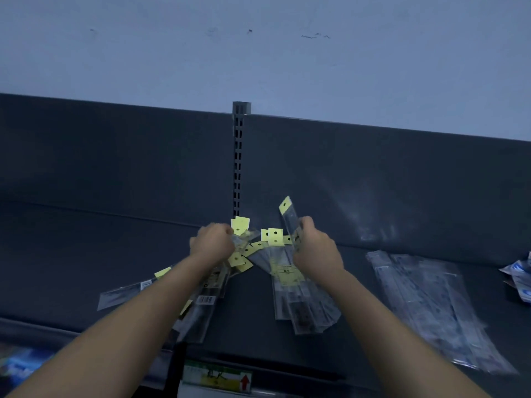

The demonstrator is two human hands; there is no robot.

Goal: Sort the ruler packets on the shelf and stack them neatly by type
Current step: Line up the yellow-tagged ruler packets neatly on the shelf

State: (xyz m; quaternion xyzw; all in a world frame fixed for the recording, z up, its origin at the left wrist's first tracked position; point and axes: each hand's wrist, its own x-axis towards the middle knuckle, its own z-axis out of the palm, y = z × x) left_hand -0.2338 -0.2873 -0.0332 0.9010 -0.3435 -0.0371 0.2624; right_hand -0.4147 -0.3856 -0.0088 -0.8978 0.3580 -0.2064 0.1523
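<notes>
While both hands (213, 243) (315, 248) grip ruler packets (287, 278), clear sleeves (431, 305) lie rightward.

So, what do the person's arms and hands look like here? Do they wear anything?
The left hand and the right hand are both bare: no gloves, and no rings that I can see. The left forearm and the right forearm are bare too, with no sleeve, watch or bracelet in view. The light is dim, so small marks cannot be told.

Left hand (214, 242), right hand (314, 248) outstretched, fingers (307, 223) curled.
</notes>
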